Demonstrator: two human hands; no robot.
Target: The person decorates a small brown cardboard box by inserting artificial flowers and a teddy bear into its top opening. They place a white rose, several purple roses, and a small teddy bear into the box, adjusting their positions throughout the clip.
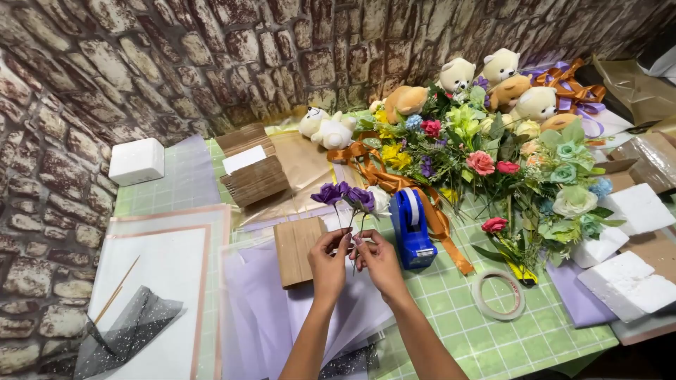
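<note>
2 hands (pixel 355 257), holding purple flowers (pixel 345 195)

Brown corrugated cardboard stack (pixel 255 176), white label (pixel 244 159) on top, table's far left

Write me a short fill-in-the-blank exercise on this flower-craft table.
1. Both hands hold the stems of small ____ flowers.
2. The tape dispenser right of the hands is ____.
3. The roll of tape lies flat on the ____ cutting mat.

Missing words: purple; blue; green
</note>
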